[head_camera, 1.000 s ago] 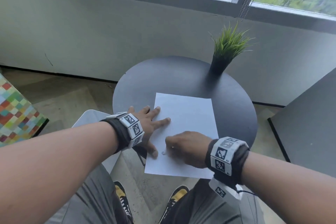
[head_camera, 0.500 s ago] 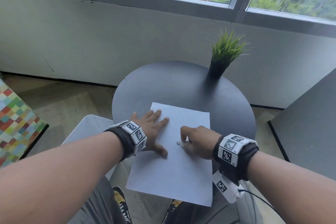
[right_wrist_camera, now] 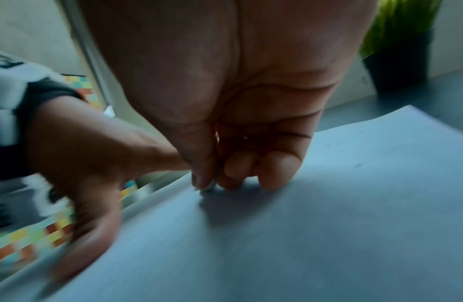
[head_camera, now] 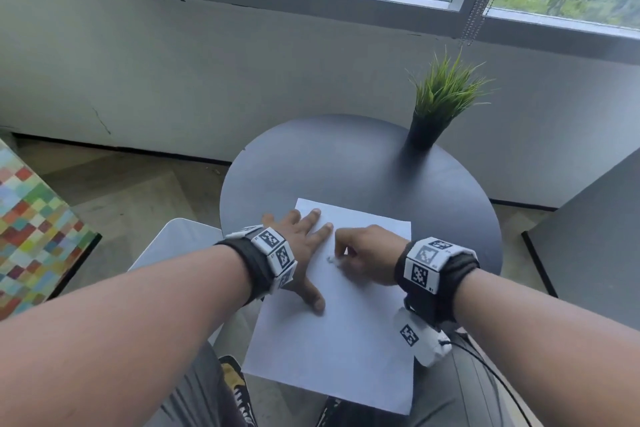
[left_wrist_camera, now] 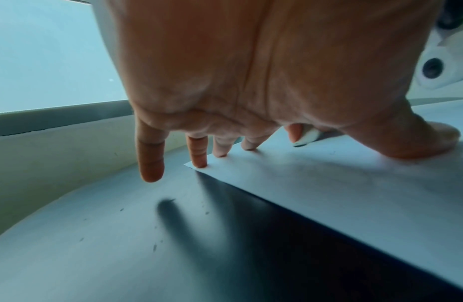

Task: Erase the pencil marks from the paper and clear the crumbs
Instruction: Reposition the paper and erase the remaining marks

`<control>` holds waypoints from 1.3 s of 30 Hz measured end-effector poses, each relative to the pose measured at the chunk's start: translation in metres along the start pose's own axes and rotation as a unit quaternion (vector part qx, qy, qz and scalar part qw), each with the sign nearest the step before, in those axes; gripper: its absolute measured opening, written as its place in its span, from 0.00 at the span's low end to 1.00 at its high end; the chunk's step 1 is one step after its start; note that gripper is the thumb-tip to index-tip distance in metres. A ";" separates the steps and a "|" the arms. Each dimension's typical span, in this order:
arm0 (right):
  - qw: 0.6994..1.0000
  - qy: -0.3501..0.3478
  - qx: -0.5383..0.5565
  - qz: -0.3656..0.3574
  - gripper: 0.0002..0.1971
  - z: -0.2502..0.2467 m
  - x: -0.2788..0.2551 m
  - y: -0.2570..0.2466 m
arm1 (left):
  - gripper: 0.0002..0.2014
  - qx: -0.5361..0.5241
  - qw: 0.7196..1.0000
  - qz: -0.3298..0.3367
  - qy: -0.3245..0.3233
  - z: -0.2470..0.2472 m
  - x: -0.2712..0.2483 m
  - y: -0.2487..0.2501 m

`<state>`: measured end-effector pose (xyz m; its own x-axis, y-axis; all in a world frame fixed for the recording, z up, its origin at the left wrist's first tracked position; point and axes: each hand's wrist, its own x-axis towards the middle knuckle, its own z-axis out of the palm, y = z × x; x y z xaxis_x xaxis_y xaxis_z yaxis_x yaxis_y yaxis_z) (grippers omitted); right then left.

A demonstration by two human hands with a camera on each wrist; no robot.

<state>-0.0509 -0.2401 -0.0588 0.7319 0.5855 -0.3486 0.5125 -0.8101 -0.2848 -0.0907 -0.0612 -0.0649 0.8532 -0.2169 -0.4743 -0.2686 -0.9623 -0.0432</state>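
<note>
The paper (head_camera: 341, 315) is pinned on the round table (head_camera: 346, 163) by the flat, spread left hand (head_camera: 299, 250); a white eraser (left_wrist_camera: 306, 137) is pinched against the paper's left part by the curled right hand (head_camera: 367, 256).

The paper (head_camera: 341, 333) is showing as a thin, smooth, matt white sheet, lying on a round table (head_camera: 346, 163) that is presenting a dark, satin-smooth top (finely speckled in the left wrist view). The eraser (left_wrist_camera: 306, 137) is appearing as matt white rubber, dark-smudged at its tip. The plant pot (head_camera: 425, 130) is reading as matt black, its grass looking plastic.
</note>
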 end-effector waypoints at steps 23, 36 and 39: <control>0.998 0.039 0.009 0.049 0.12 -0.002 -0.011 0.027 | 0.67 0.021 0.998 -0.036 -0.040 -0.017 0.009 0.009; 0.995 0.068 -0.043 0.061 0.09 -0.003 -0.017 0.033 | 0.65 0.014 0.996 -0.052 -0.076 -0.027 0.015 0.020; 0.996 -0.012 -0.052 -0.078 0.08 0.013 -0.032 0.006 | 0.66 0.021 0.995 -0.056 -0.081 -0.030 0.018 0.018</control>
<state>-0.0775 -0.2633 -0.0609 0.6294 0.7045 -0.3281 0.6638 -0.7069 -0.2445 -0.0669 -0.0877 -0.0474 0.7961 -0.0759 -0.6004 -0.1968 -0.9706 -0.1383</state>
